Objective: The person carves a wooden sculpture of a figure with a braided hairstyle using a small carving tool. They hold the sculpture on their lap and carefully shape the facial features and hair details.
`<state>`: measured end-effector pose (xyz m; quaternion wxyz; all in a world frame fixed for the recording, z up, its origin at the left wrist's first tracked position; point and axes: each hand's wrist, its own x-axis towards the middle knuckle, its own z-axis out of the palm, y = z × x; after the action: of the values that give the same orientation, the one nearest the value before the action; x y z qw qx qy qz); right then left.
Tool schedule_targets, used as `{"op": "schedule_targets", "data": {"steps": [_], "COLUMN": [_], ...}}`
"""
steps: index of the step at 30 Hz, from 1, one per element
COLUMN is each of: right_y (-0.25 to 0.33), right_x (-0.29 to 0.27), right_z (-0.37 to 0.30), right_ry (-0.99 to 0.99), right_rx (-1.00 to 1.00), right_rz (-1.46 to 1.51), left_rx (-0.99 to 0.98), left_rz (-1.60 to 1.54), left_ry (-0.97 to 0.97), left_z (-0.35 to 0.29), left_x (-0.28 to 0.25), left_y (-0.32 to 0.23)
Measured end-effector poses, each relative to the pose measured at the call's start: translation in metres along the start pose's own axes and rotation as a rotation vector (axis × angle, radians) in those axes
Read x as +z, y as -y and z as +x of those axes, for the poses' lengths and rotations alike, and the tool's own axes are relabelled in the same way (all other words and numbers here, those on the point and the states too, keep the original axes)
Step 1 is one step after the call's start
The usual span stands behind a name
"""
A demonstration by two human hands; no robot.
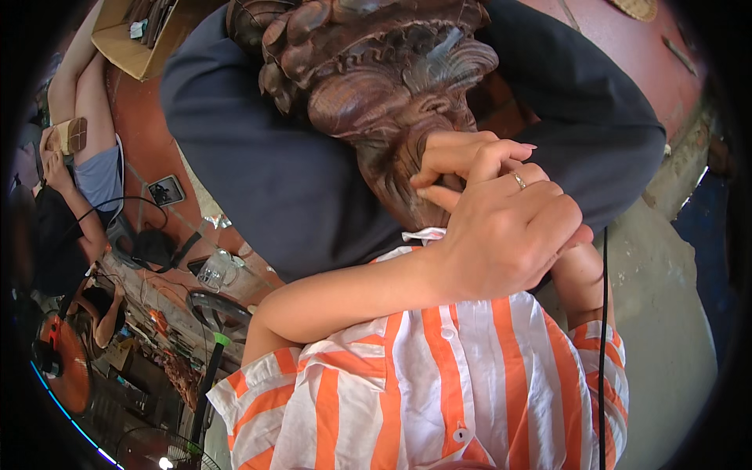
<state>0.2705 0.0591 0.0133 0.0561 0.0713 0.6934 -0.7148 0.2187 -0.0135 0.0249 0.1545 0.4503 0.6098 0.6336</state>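
Note:
A dark brown carved wooden piece (392, 102), with swirling, rounded relief, rests between my legs in dark trousers. My right hand (462, 153) lies against its lower narrow part, fingers bent and bunched close to the wood. Whatever those fingers may hold is too small or hidden to make out. Crossing over in front is my left hand (509, 223), which wears a ring. Its fingers are curled above my right hand and wrist, and what is under them is hidden. The two hands overlap and seem to touch.
A cardboard box (125, 47) stands at the upper left. Another person sits at the left, a hand on a brown block (70, 135). A clear plastic cup (215, 270), cables and a fan (66, 364) are at the lower left. A black cord (603, 352) hangs at my right.

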Motion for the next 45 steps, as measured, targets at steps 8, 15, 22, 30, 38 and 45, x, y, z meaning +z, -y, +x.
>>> {"op": "schedule_targets", "data": {"steps": [8,15,22,30,38,45], "right_y": [-0.005,-0.001,0.011,0.006,0.009,0.004], "right_x": [-0.001,-0.004,-0.004,-0.005,-0.006,-0.007], "right_z": [0.008,0.007,0.006,0.011,0.011,0.017], "right_ry": [-0.016,0.000,0.076,0.073,0.075,0.052], "right_rx": [-0.002,-0.006,0.011,0.009,0.006,0.008], "right_rz": [-0.016,-0.046,-0.049,-0.066,-0.082,-0.098], "left_rx": [0.030,0.046,0.026,-0.036,-0.038,0.052], "left_rz": [-0.012,0.012,0.011,0.016,0.003,0.016], "left_ry": [-0.019,-0.086,-0.131,-0.003,0.101,-0.120], "left_z": [-0.001,0.004,-0.001,0.004,0.002,0.010], "left_x": [0.000,0.004,0.015,-0.006,-0.015,-0.003], "left_y": [0.004,0.004,0.005,0.002,0.002,0.012]}}
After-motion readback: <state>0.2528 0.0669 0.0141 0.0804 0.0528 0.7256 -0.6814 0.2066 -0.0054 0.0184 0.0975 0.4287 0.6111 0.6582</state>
